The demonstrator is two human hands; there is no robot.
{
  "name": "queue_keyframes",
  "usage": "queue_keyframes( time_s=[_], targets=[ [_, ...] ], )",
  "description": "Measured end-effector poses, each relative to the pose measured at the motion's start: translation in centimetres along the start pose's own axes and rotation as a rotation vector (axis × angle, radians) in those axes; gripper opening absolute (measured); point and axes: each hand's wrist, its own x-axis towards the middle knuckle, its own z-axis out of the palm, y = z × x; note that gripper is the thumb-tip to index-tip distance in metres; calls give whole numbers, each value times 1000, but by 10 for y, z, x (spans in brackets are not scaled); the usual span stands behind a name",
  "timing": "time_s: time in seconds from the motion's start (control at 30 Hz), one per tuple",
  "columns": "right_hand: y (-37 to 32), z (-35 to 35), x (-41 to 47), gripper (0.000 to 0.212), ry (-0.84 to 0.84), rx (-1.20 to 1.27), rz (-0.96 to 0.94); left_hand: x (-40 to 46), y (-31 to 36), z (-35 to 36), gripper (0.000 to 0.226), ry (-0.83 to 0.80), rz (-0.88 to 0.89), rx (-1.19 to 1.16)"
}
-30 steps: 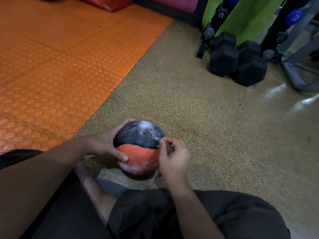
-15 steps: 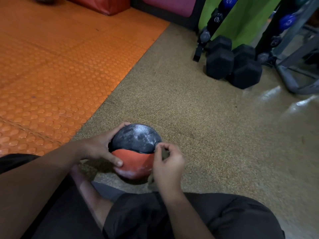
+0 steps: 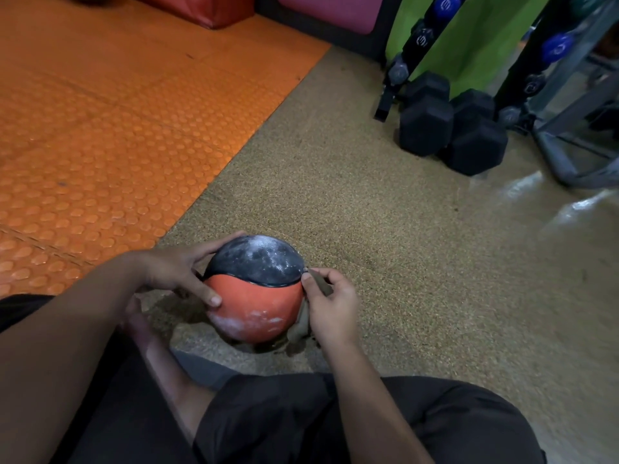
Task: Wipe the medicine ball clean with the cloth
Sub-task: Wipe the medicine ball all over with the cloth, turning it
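A black and orange medicine ball [image 3: 258,293], dusted with white powder, sits on the speckled floor between my hands. My left hand [image 3: 177,271] grips its left side, thumb lying across the orange half. My right hand [image 3: 330,303] pinches a small greyish-brown cloth [image 3: 303,321] against the ball's right side; the cloth is bunched under my palm and mostly hidden.
My crossed legs in dark trousers [image 3: 301,420] lie just below the ball. An orange studded mat [image 3: 100,128] covers the left. Black hex dumbbells [image 3: 452,128] and a weight rack [image 3: 552,95] stand at the upper right.
The ball has turned slightly, showing more of the orange half. My right hand has slid a little down the ball's right side with the cloth.
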Motion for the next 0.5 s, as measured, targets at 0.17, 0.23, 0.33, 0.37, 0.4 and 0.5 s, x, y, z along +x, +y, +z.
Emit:
queue_keyframes(
  time_s=[0.17,0.23,0.33,0.37,0.4,0.5],
  targets=[
    [-14,10,-24,6,42,-186,-292,1,27,26,124,203,55,116],
    [-25,17,-43,15,27,-329,-498,12,24,39,126,372,111,280],
    [-29,32,-64,15,8,-485,-733,18,23,43,121,402,123,401],
    [-27,32,-65,14,7,-490,-756,18,24,45,122,396,125,406],
    [-25,29,-63,13,13,-468,-750,17,24,45,125,400,126,414],
    [-12,13,-43,10,135,-358,-580,17,23,48,135,408,103,440]
  ],
)
